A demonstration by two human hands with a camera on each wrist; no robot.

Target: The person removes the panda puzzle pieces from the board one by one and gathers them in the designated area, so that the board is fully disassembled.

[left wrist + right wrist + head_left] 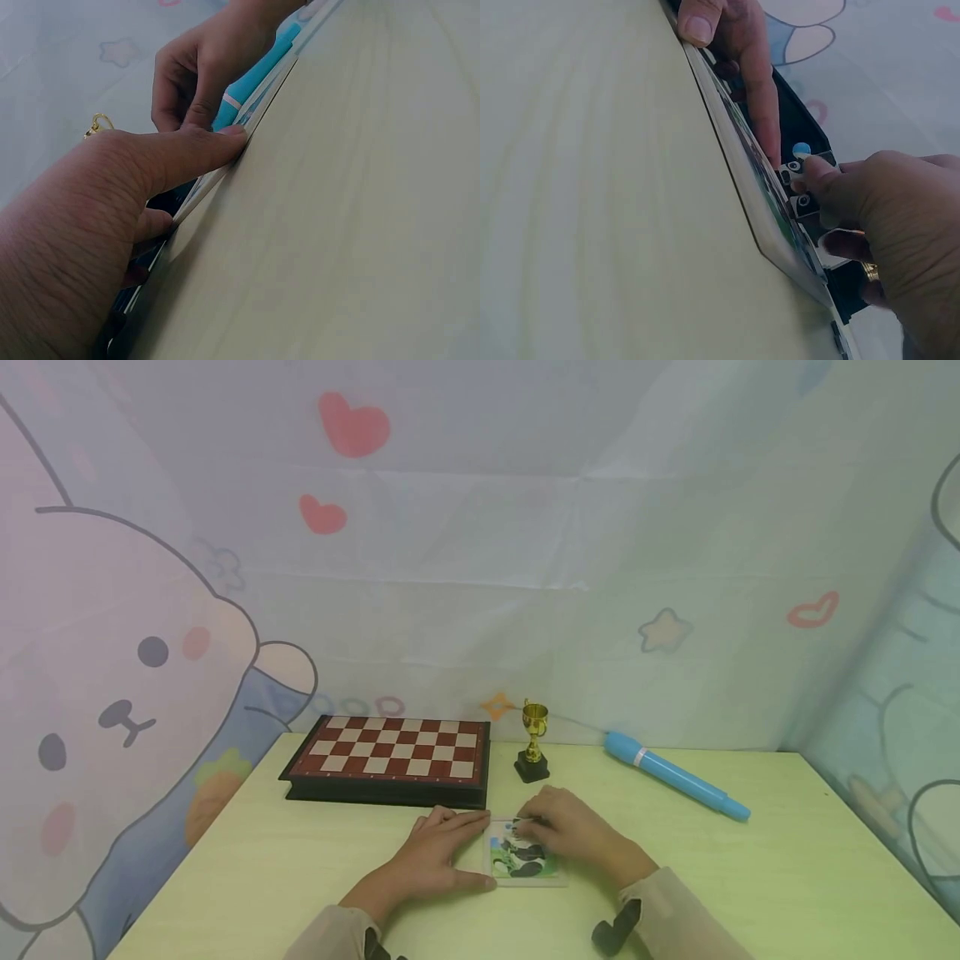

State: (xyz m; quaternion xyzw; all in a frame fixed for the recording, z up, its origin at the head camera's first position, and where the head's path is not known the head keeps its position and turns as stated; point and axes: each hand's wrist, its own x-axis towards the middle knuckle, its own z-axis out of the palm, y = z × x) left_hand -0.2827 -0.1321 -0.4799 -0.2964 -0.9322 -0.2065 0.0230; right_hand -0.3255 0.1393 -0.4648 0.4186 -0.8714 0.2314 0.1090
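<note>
Currently | left hand (438, 857): fingers spread, nearly straight, touching the panda puzzle (528, 882) | right hand (567, 827): fingers curled, pinching a printed piece (804, 204) | puzzle: flat on the surface (757, 885), between both hands, before the trophy (533, 750)

Chessboard case (393, 752), gold trophy cup (533, 752) and blue marker-shaped tube (678, 778) along the back of a pale yellow table (765, 877).
From my remote seat I see the case's red-and-cream squares at left, the cup upright on a black base just beside it, and the tube slanting at right (pale band near its thicker end); behind hangs a backdrop (525, 568) printed with hearts (356, 425) and a cartoon animal (97, 610).
</note>
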